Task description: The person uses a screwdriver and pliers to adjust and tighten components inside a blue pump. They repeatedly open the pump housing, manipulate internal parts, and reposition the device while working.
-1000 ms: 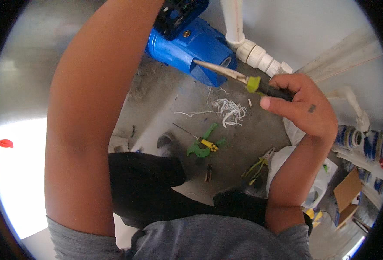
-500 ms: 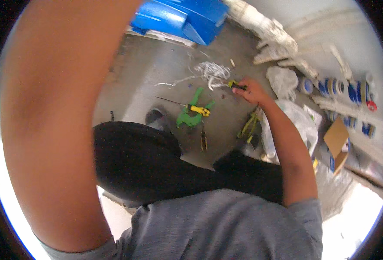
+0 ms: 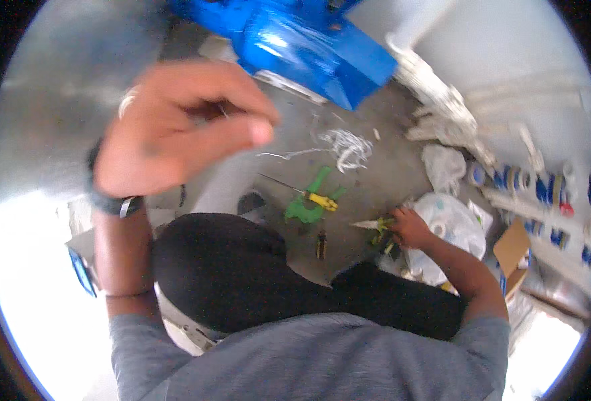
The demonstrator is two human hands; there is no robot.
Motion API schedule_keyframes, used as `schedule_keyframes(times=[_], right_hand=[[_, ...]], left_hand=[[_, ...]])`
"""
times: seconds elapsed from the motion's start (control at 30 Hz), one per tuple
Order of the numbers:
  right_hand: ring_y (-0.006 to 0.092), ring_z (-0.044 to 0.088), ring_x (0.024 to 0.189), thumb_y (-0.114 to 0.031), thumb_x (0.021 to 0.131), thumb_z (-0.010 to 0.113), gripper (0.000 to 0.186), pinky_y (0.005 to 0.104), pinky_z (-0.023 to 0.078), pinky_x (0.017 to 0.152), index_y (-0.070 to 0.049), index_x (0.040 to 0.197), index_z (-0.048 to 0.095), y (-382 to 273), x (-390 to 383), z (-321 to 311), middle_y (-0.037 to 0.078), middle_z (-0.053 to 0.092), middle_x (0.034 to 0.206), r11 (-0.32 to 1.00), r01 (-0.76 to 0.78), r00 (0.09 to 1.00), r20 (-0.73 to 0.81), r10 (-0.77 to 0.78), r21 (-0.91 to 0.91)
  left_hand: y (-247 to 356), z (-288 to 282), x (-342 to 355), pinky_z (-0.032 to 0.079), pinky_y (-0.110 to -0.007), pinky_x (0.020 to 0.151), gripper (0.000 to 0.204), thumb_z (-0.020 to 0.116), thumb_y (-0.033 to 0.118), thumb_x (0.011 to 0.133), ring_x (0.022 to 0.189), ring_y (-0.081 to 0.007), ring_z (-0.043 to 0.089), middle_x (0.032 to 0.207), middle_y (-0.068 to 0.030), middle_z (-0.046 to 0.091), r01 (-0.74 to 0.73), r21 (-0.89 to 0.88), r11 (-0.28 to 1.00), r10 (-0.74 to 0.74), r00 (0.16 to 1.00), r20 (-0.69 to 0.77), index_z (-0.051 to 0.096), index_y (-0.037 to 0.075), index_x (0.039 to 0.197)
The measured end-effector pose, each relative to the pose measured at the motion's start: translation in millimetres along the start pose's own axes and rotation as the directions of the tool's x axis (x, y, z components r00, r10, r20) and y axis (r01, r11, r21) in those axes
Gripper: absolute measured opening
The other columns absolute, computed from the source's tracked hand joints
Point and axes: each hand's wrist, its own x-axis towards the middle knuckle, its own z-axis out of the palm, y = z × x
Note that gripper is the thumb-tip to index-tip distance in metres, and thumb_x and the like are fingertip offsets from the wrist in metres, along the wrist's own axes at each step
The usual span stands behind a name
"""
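Grey floor [image 3: 360, 190] — tapered pliers [image 3: 366, 224], pale-nosed, green-handled.

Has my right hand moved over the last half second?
Yes. The right hand was right next to the white string tangle; now it is farther from that tangle, toward the person's body and to the right.

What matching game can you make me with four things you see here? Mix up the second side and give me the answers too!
1. long-nose pliers
2. yellow-handled screwdriver
3. white string
4. cardboard box

A. tangled on the floor
B. standing open, toward the picture's right
C. at the right hand's fingers
D. lying across a green tool

Pairs: 1-C, 2-D, 3-A, 4-B
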Motion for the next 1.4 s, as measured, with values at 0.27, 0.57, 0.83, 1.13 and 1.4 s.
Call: schedule_keyframes(times=[0.27, 0.57, 0.83, 1.13, 1.4], right_hand=[[0.0378, 0.052, 0.121, -0.032, 0.072, 0.074, 0.037, 0.0534, 0.048, 0.097, -0.019, 0.107, 0.077, 20, 32, -15, 0.016, 0.058, 0.124, 0.951, 0.101, 0.944, 0.329, 0.001, -0.292], [0.0325, 0.058, 0.114, -0.029, 0.074, 0.072, 0.034, 0.0509, 0.052, 0.088, -0.020, 0.106, 0.079, 32, -8, -31, 0.011, 0.062, 0.119, 0.888, -0.111, 0.892, 0.348, 0.287, -0.447], [0.0300, 0.065, 0.110, -0.036, 0.081, 0.071, 0.036, 0.0494, 0.052, 0.089, -0.012, 0.108, 0.078, 19, 14, -49, 0.013, 0.069, 0.116, 0.810, -0.194, 0.739, 0.460, 0.492, -0.553], [0.0319, 0.065, 0.104, -0.043, 0.102, 0.052, 0.040, 0.0531, 0.055, 0.087, -0.011, 0.126, 0.058, 36, 146, -150, 0.014, 0.066, 0.114, -0.056, -0.246, 0.685, 0.215, 0.696, 0.968], [0.0342, 0.055, 0.124, -0.035, 0.104, 0.045, 0.040, 0.0555, 0.042, 0.107, -0.013, 0.137, 0.051, -32, 229, -187, 0.013, 0.055, 0.138, -0.301, 0.672, 0.429, -0.024, 0.903, 0.677]], left_hand=[[-152, 65, -22, 0.055, -0.036, 0.081, 0.044, 0.071, 0.044, 0.094, 0.094, -0.0215, 0.071, 0.104, -0.0139, 0.075, 0.292, 0.011, 0.956, -0.282, 0.912, 0.297, 0.073, 0.004, 0.110], [-240, 123, 14, 0.057, -0.041, 0.076, 0.054, 0.071, 0.043, 0.093, 0.089, -0.0217, 0.068, 0.099, -0.0095, 0.071, 0.445, -0.576, 0.685, -0.571, 0.820, -0.046, 0.063, 0.002, 0.127], [-285, 103, 65, 0.051, -0.049, 0.097, 0.064, 0.060, 0.050, 0.100, 0.120, -0.0297, 0.055, 0.132, -0.0137, 0.054, -0.076, -0.989, 0.130, -0.794, 0.590, -0.150, 0.048, 0.003, 0.142], [-294, 95, 99, 0.038, -0.052, 0.108, 0.066, 0.062, 0.061, 0.096, 0.124, -0.0232, 0.049, 0.138, -0.0029, 0.057, -0.252, -0.963, 0.095, -0.710, 0.661, -0.243, 0.052, 0.016, 0.143], [-303, 104, 97, 0.042, -0.049, 0.107, 0.086, 0.052, 0.069, 0.097, 0.130, -0.0287, 0.049, 0.152, -0.0121, 0.045, -0.242, -0.961, 0.132, -0.717, 0.646, -0.261, 0.038, 0.007, 0.154]])
